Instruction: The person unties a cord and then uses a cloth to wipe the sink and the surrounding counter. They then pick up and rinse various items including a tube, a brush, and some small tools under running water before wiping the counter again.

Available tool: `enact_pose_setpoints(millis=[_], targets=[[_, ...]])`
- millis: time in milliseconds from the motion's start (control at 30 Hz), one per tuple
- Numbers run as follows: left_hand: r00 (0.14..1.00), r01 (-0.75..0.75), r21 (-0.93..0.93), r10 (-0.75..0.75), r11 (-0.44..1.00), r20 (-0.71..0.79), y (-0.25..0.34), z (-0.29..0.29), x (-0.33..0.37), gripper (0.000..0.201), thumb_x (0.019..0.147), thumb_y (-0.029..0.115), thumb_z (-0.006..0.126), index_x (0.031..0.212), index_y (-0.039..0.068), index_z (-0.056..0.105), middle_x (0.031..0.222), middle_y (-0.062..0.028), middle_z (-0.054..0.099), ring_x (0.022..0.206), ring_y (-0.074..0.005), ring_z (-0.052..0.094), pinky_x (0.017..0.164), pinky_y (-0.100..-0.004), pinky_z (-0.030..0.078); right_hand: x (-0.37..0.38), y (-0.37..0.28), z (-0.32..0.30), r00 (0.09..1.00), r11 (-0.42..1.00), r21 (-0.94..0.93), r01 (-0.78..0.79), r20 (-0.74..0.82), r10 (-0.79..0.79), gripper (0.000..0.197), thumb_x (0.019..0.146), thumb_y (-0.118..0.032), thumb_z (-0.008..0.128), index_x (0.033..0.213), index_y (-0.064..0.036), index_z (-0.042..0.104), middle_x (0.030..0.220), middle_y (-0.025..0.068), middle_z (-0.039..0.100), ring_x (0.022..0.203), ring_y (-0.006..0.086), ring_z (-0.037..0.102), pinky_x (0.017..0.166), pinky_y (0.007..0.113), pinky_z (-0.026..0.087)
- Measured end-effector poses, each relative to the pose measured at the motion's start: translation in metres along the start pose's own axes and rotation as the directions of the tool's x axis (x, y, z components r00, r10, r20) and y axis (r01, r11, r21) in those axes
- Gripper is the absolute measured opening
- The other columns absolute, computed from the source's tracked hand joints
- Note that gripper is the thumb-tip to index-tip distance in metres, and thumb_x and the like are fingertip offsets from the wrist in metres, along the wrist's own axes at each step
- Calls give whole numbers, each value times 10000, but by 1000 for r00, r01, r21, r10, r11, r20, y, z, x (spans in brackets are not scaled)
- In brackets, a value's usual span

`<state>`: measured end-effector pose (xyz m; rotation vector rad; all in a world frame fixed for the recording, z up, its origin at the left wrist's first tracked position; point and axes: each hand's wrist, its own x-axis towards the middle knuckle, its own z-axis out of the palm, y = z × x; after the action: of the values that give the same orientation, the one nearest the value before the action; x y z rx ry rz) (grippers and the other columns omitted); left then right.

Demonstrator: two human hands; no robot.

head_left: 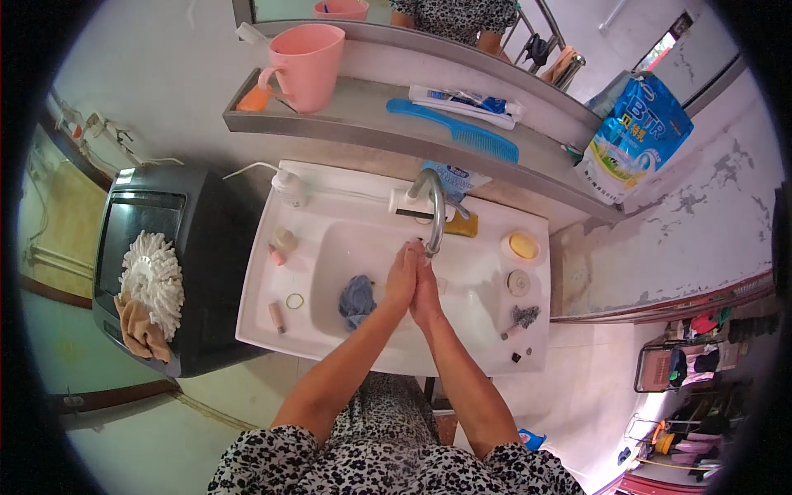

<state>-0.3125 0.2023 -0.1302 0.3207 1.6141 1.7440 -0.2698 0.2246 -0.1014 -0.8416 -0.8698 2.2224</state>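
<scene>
Palm against palm, my left hand [402, 274] and my right hand [425, 289] meet under the curved metal faucet [436, 198], over the white sink basin [330, 247]. Their fingers are closed and pressed together just below the spout. Anything between the palms is hidden. A crumpled blue-grey cloth [357, 302] lies in the basin, left of my left forearm. Behind the faucet's base rests a yellow-brown flat item [464, 223]. A yellow bar of soap [523, 245] sits in its dish on the right rim.
A shelf [363, 124] above the sink bears a pink cup [307, 68], a blue comb [454, 128], toothpaste tubes [466, 103] and a blue bag [635, 136]. Small bottles and a metal scrubber [525, 315] stand around the rim. Left is a dark washing machine [198, 272] with a white mop head [153, 280].
</scene>
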Motion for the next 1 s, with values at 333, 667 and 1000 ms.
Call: enact_pose_setpoints(millis=[333,667,1000], targets=[[962,-273,598,225,753,156,11,-6,-19,425,784,74,529,1207,114,518,1096,-165,562,914,-294,533,822,-367,428,21,-4,-31,994,994,-26,-106,28,106,274,899,-301,462,1049,-74,491,933,48,547,864,169,549,784,324,462],[931,298,-488,-137,820,339,19,-43,-37,261,843,113,518,1101,74,528,703,13,478,536,-58,449,437,-203,328,37,-13,-38,992,990,91,-105,76,98,222,828,-218,517,960,-41,509,917,85,556,784,194,557,693,331,479],[876,482,-296,-455,825,160,27,-40,-29,439,872,516,419,625,153,409,450,79,240,348,-59,196,339,-225,131,18,-22,-12,977,890,-418,-182,26,211,190,846,-234,588,879,-47,584,765,43,587,584,97,522,487,241,428]])
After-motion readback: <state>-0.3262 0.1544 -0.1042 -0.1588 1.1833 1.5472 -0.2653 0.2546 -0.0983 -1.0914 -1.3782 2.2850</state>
